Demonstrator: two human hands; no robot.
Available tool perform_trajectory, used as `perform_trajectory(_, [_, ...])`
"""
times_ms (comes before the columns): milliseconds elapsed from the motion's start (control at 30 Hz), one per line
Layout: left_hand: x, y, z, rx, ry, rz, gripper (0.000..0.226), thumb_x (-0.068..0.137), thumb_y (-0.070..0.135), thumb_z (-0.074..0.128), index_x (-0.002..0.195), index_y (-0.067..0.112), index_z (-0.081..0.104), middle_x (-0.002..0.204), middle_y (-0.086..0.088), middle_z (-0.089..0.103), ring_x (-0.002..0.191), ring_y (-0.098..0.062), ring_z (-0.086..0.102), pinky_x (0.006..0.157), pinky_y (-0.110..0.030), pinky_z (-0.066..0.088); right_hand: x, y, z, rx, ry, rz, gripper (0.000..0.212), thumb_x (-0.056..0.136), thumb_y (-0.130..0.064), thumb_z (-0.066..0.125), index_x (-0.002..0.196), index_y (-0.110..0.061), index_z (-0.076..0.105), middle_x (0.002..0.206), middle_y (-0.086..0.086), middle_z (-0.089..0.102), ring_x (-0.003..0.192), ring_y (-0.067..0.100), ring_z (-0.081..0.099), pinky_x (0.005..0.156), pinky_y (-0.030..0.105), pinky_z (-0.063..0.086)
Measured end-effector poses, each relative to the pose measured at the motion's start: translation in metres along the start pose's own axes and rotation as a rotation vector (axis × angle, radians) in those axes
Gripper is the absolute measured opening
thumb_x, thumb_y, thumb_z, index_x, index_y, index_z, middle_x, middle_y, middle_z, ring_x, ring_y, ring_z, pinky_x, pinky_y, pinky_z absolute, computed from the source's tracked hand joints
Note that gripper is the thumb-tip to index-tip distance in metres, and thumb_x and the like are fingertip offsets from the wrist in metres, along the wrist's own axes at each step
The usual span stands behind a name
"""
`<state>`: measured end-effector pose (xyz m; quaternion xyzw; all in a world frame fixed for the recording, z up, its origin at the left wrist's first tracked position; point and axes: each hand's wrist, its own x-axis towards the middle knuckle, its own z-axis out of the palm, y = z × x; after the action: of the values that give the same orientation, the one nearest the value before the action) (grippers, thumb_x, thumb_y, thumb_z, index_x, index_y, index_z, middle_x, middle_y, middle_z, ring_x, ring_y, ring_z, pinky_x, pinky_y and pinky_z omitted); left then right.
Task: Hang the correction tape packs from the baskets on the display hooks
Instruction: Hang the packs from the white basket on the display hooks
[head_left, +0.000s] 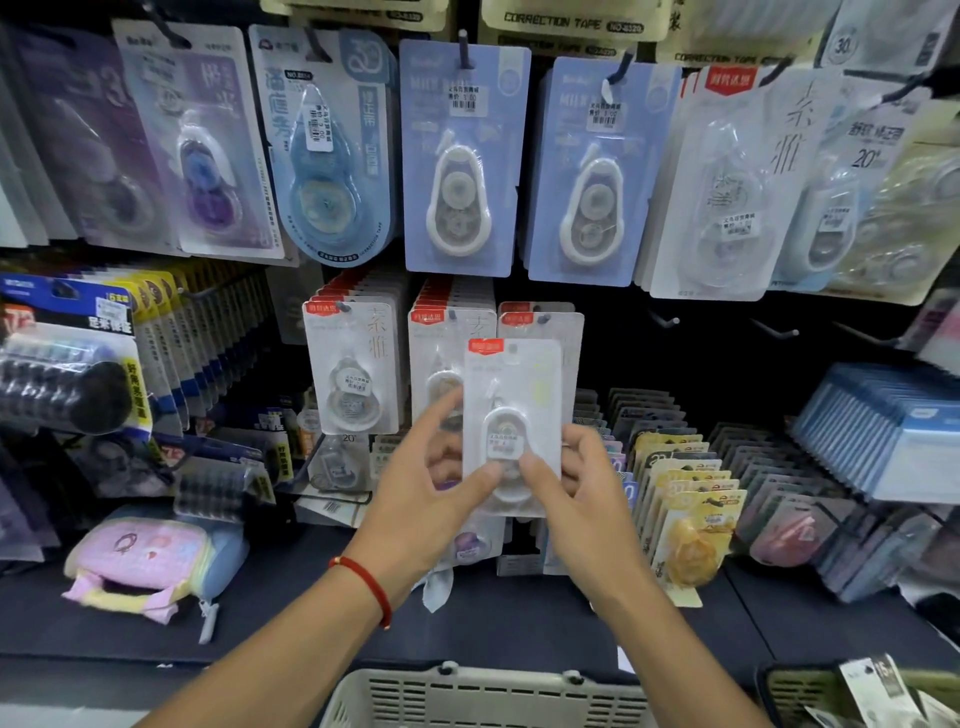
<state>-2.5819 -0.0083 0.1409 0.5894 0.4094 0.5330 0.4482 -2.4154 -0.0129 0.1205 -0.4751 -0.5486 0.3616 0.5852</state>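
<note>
Fingers of both hands pinch the correction tape pack (511, 415) low down — left hand (431, 493) on its left edge, right hand (576, 493) on the right. I've got it upright, long axis 12 to 6. Its hang hole sits up top, and the target hook (543, 318) lies just past it at 12 — I'd guess right hand's nearer.

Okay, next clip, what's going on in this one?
A person is restocking a shop display. Both hands, left hand and right hand, hold a white correction tape pack upright in front of the hooks with matching packs. It is not on a hook yet. A grey basket sits below.
</note>
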Motion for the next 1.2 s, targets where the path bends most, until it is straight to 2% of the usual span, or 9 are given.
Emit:
perform_trajectory(133, [-0.003,-0.002,0.008,0.040,-0.081,-0.017,0.075,0.093,-0.004,0.073,0.143,0.046,0.049,0.108,-0.002,0.074,0.088,-0.023,0.075,0.085,-0.038,0.065,0.008,-0.003,-0.008,0.098,0.126,-0.023,0.024,0.104,-0.029,0.065,0.126,-0.032,0.056,0.119,-0.005,0.076,0.106,0.010,0.075,0.080,0.030,0.061])
perform_trajectory(267, [-0.003,-0.001,0.013,0.042,-0.086,-0.008,0.074,0.092,-0.002,0.076,0.143,0.046,0.052,0.118,-0.004,0.071,0.093,-0.023,0.076,0.092,-0.040,0.063,0.013,-0.008,-0.013,0.098,0.126,-0.064,0.024,0.105,-0.034,0.064,0.128,-0.035,0.057,0.115,-0.002,0.077,0.100,0.023,0.077,0.065,0.038,0.062])
perform_trajectory(367, [-0.001,0.000,0.015,0.010,-0.076,-0.012,0.075,0.090,-0.001,0.078,0.143,0.046,0.054,0.125,-0.006,0.067,0.100,-0.028,0.075,0.096,-0.045,0.061,0.017,-0.012,-0.015,0.069,0.142,-0.085,0.030,0.104,-0.036,0.065,0.132,-0.032,0.058,0.115,-0.001,0.078,0.104,0.023,0.077,0.082,0.054,0.062])
perform_trajectory(467, [0.001,0.002,0.014,-0.047,-0.061,-0.009,0.074,0.089,-0.006,0.077,0.142,0.041,0.056,0.127,-0.010,0.067,0.103,-0.034,0.073,0.097,-0.048,0.061,0.019,-0.017,-0.015,0.044,0.159,-0.096,0.038,0.098,-0.042,0.068,0.133,-0.029,0.061,0.112,-0.006,0.079,0.102,0.017,0.077,0.087,0.057,0.062])
perform_trajectory(667, [0.001,0.008,0.010,-0.093,-0.069,0.007,0.069,0.089,-0.010,0.075,0.143,0.030,0.059,0.123,-0.008,0.073,0.100,-0.024,0.075,0.094,-0.041,0.063,0.018,-0.022,-0.013,0.004,0.210,-0.106,0.032,0.102,-0.035,0.068,0.133,-0.027,0.064,0.105,-0.003,0.080,0.086,0.024,0.079,0.070,0.061,0.063])
perform_trajectory(833, [0.000,0.012,0.011,-0.146,-0.065,-0.003,0.067,0.088,-0.016,0.072,0.142,0.022,0.061,0.122,-0.019,0.069,0.094,-0.024,0.071,0.090,-0.039,0.064,0.016,-0.029,-0.009,0.043,0.235,-0.101,0.030,0.102,-0.026,0.068,0.131,-0.023,0.067,0.102,0.001,0.081,0.087,0.027,0.078,0.069,0.055,0.064])
perform_trajectory(1000, [0.001,0.009,0.008,-0.174,-0.055,0.014,0.060,0.088,-0.016,0.071,0.136,0.020,0.065,0.119,-0.025,0.068,0.091,-0.027,0.071,0.086,-0.039,0.065,0.016,-0.027,-0.010,0.122,0.214,-0.078,0.022,0.104,-0.020,0.064,0.126,-0.020,0.071,0.094,0.004,0.081,0.069,0.030,0.077,0.047,0.036,0.058])
perform_trajectory(1100, [0.005,0.003,0.008,-0.138,-0.057,-0.011,0.062,0.088,-0.014,0.071,0.138,0.022,0.065,0.111,-0.004,0.074,0.089,-0.021,0.073,0.084,-0.033,0.064,0.021,-0.023,-0.010,0.081,0.196,-0.067,0.024,0.104,-0.027,0.065,0.127,-0.023,0.071,0.098,0.001,0.081,0.074,0.028,0.078,0.056,0.040,0.062])
perform_trajectory(1200, [0.009,-0.002,0.008,0.073,-0.058,-0.018,0.063,0.090,-0.008,0.070,0.141,0.027,0.062,0.116,0.010,0.070,0.091,-0.006,0.072,0.088,-0.026,0.061,0.032,-0.016,-0.013,-0.078,0.173,0.014,0.033,0.104,-0.038,0.062,0.133,-0.022,0.065,0.109,-0.003,0.079,0.098,0.022,0.077,0.080,0.047,0.063])
